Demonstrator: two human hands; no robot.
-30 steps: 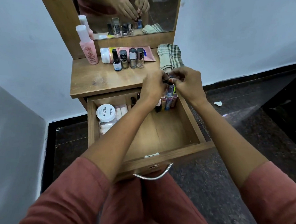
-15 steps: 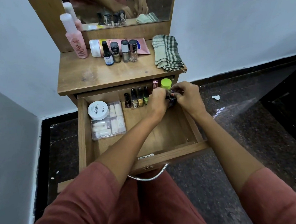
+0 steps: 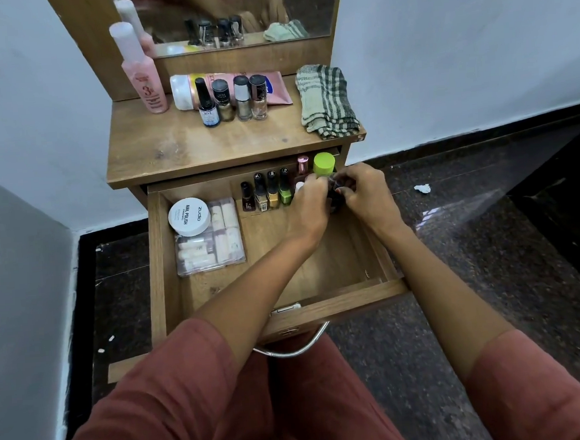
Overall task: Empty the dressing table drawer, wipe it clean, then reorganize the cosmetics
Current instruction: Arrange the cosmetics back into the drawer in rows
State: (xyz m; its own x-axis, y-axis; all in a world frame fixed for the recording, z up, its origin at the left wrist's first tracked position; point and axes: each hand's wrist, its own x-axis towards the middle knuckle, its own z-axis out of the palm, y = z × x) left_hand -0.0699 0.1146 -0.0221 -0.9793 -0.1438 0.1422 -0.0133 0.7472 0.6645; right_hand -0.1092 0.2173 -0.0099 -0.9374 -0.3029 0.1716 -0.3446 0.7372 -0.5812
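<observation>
The wooden drawer (image 3: 336, 307) stands pulled open. Along its back wall stands a row of nail polish bottles (image 3: 268, 194), with a pink-capped stick (image 3: 303, 165) and a green-capped container (image 3: 324, 165) to their right. My left hand (image 3: 309, 203) and my right hand (image 3: 362, 192) meet at the back right corner, fingers curled round a bunch of small dark cosmetic sticks (image 3: 336, 199), mostly hidden between them. At the back left a white nail polish remover tub (image 3: 189, 216) rests on a clear plastic box (image 3: 215, 245).
On the table top (image 3: 187, 148) stand a tall pink bottle (image 3: 145, 85), a lying pink tube (image 3: 273, 94), several nail polish bottles (image 3: 235, 100) and a folded checked cloth (image 3: 326, 102). A mirror (image 3: 233, 14) rises behind. Dark floor surrounds the table; a wall stands close on the left.
Both hands lowered the bunch of sticks from above the drawer into its back right corner. The view tilted, showing more of the drawer and the row of bottles.
</observation>
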